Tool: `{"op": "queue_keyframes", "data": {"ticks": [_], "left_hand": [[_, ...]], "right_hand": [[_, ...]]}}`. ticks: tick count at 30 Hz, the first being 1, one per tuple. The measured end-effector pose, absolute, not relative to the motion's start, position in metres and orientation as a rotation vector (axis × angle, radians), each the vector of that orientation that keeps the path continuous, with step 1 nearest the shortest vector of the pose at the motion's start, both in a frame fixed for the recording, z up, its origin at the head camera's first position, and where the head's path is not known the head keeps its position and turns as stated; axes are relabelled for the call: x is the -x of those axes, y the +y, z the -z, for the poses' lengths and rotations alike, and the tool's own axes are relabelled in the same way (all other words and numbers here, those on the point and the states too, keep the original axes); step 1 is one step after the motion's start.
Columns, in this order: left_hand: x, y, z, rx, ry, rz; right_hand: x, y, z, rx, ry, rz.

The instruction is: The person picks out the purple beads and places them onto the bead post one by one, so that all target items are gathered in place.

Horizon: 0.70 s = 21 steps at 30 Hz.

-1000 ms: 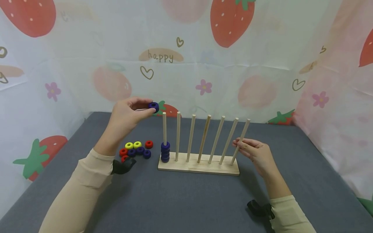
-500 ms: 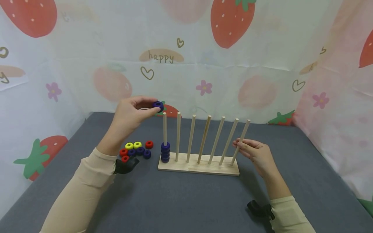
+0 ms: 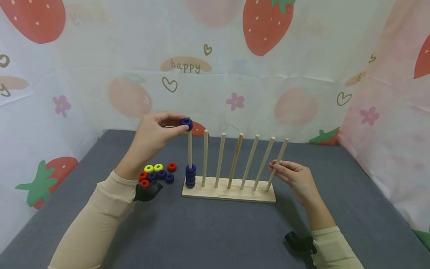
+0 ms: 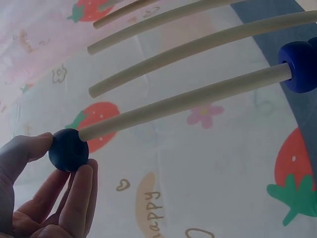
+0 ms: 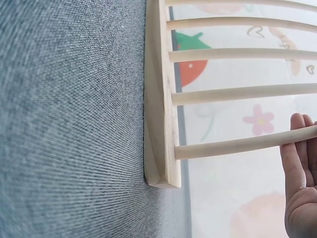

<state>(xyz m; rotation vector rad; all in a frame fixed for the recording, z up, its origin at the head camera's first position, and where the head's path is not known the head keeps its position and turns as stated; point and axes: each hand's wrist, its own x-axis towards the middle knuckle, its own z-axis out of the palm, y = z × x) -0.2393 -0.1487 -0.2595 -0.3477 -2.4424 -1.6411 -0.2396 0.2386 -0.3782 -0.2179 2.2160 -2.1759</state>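
My left hand (image 3: 149, 130) pinches a dark blue ring bead (image 3: 190, 124) between thumb and fingers. In the left wrist view that bead (image 4: 68, 152) sits right at the tip of the leftmost peg (image 4: 183, 101), its hole turned toward the peg. Several blue beads (image 3: 190, 176) are stacked low on this same peg. The pegs rise from a pale wooden base (image 3: 228, 193). At its other end my right hand (image 3: 299, 180) holds the rightmost peg (image 3: 281, 151) between thumb and fingers, partway up; the right wrist view shows fingers (image 5: 293, 166) against that peg.
Left of the base lie loose beads: yellow ones (image 3: 149, 171), red ones (image 3: 172, 170) and blue ones (image 3: 169, 181), close to the left wrist's black camera (image 3: 147, 192). Grey cloth (image 3: 215, 231) covers the table. A strawberry-printed curtain (image 3: 262, 74) stands behind and at the sides.
My left hand has moved right with the blue bead, from left of the leftmost peg to over its tip. My right hand has stayed on the rightmost peg.
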Motion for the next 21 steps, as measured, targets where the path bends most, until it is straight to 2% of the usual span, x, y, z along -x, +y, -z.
{"op": "queue_keyframes", "data": {"ticks": [21], "left_hand": [[0.2399,-0.1460,0.2625,0.344,-2.493,1.637]], "right_hand": [[0.2397,0.2377,0.3776,0.204,2.224,2.167]]}}
